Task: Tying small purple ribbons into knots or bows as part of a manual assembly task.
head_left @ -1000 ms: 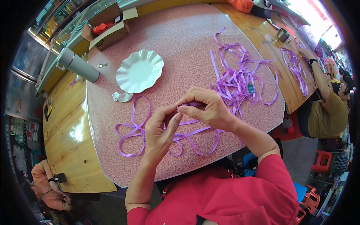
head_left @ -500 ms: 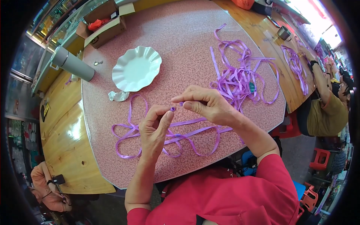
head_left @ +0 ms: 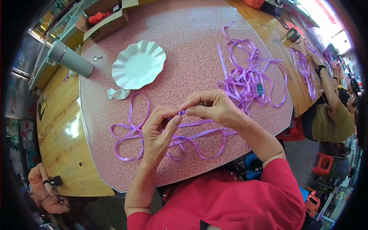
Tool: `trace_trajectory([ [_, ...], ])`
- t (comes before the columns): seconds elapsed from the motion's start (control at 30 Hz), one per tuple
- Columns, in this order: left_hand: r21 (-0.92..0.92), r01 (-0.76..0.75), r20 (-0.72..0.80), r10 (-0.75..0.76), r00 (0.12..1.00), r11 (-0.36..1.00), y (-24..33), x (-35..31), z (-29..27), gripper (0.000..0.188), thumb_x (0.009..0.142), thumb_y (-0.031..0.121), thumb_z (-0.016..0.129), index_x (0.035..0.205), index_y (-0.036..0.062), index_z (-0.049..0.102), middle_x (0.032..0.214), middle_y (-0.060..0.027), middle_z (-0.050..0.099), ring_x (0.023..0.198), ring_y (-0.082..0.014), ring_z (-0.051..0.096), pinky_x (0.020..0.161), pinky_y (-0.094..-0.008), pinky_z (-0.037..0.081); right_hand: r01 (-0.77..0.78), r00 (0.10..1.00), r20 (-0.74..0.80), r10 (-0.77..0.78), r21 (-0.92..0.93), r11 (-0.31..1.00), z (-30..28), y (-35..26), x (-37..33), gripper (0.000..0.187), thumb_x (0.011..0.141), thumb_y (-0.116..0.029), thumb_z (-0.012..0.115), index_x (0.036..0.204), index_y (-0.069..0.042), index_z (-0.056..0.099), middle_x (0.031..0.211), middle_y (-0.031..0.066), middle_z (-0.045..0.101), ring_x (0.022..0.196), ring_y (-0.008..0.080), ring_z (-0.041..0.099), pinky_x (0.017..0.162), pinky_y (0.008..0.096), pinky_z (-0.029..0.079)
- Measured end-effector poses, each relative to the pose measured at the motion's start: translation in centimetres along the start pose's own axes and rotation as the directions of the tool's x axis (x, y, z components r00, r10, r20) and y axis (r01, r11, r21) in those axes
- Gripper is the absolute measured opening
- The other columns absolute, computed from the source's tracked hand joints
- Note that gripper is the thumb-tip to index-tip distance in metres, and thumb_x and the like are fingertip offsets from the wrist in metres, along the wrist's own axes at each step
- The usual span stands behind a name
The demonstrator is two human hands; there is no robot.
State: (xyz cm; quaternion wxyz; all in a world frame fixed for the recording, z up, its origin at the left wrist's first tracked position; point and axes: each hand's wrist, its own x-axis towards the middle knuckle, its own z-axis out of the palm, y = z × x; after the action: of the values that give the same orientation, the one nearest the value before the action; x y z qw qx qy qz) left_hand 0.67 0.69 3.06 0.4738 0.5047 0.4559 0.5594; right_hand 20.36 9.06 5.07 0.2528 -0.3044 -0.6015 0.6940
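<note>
Over the pink speckled table (head_left: 184,61), the fingertips of both my hands meet. My left hand (head_left: 156,132) pinches a small purple piece (head_left: 181,113) between thumb and forefinger; it looks like a bead or a tight roll of ribbon. Thumb and forefinger of my right hand (head_left: 210,106) close on the purple bit at the same spot, and these fingers partly hide it. Beneath and around my hands lies a looped purple ribbon (head_left: 130,115). A tangled heap of purple ribbons (head_left: 245,80) spreads past my right hand, with a small green piece among it.
A white scalloped plate (head_left: 140,65) stands left of centre, beside crumpled white paper (head_left: 118,94) and a grey-green tumbler (head_left: 71,59). An open cardboard box (head_left: 103,27) sits at the far left. On the right, a person (head_left: 331,115) sits near more ribbons (head_left: 304,71) and a metal mug (head_left: 294,35).
My two hands have come together, so the purple bits at their fingertips now meet. The right fingertips moved slightly down. The view has shifted a little.
</note>
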Motion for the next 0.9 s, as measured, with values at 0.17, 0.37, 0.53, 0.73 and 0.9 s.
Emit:
trace_trajectory([
  [0.17, 0.004, -0.011, -0.019, 0.011, 1.000, 1.000, -0.2, 0.0, 0.1, 0.011, 0.090, 0.001, 0.070, 0.100, 0.0014, 0.068, 0.094, -0.0014, 0.058, 0.080, -0.0062, 0.053, 0.067, -0.0197, 0.041, -0.017, 1.000, -0.005, 0.018, 0.101, 0.995, 0.5, -0.1, -0.1, 0.020, 0.092, -0.011, 0.071, 0.110, -0.003, 0.072, 0.088, -0.0021, 0.069, 0.076, 0.0013, 0.056, 0.063, 0.0173, 0.042],
  [0.37, 0.191, -0.112, -0.005, 0.115, 0.993, 0.975, -0.6, 0.1, -0.1, 0.010, 0.088, 0.002, 0.072, 0.097, 0.0034, 0.068, 0.087, -0.0009, 0.059, 0.073, -0.0058, 0.052, 0.060, -0.0199, 0.039, -0.007, 1.000, 0.008, 0.006, 0.104, 0.995, 0.6, 0.3, -0.1, 0.019, 0.092, -0.009, 0.070, 0.109, -0.001, 0.070, 0.091, 0.0004, 0.069, 0.081, 0.0037, 0.060, 0.069, 0.0188, 0.047],
  [0.53, 0.221, -0.128, -0.004, 0.132, 0.991, 0.967, -0.5, 0.1, 0.0, 0.009, 0.087, 0.002, 0.072, 0.095, 0.0032, 0.069, 0.086, -0.0008, 0.059, 0.070, -0.0057, 0.051, 0.057, -0.0207, 0.037, 0.086, 0.996, -0.014, -0.085, 0.093, 0.992, 0.9, 0.9, -0.1, 0.015, 0.092, -0.009, 0.070, 0.105, 0.000, 0.068, 0.096, 0.0022, 0.068, 0.086, 0.0059, 0.061, 0.073, 0.0214, 0.051],
  [0.73, 0.404, -0.171, 0.005, 0.184, 0.983, 0.899, -0.2, 0.1, 0.1, 0.010, 0.084, -0.001, 0.073, 0.093, 0.0015, 0.068, 0.081, -0.0035, 0.059, 0.065, -0.0080, 0.052, 0.054, -0.0220, 0.038, 0.231, 0.968, -0.019, -0.252, -0.333, 0.914, 0.9, 0.4, -0.2, 0.015, 0.086, 0.000, 0.072, 0.101, -0.002, 0.070, 0.092, 0.0048, 0.065, 0.085, 0.0092, 0.061, 0.071, 0.0241, 0.049],
  [0.9, 0.419, -0.194, 0.016, 0.206, 0.978, 0.887, 0.1, 0.3, 0.2, 0.010, 0.083, -0.003, 0.073, 0.091, 0.0010, 0.068, 0.080, -0.0045, 0.060, 0.065, -0.0091, 0.054, 0.054, -0.0230, 0.039, 0.400, 0.902, 0.037, -0.431, -0.453, 0.797, 0.6, 0.7, 0.0, 0.018, 0.082, 0.001, 0.074, 0.099, -0.005, 0.073, 0.091, 0.0056, 0.066, 0.079, 0.0127, 0.063, 0.065, 0.0250, 0.048],
])
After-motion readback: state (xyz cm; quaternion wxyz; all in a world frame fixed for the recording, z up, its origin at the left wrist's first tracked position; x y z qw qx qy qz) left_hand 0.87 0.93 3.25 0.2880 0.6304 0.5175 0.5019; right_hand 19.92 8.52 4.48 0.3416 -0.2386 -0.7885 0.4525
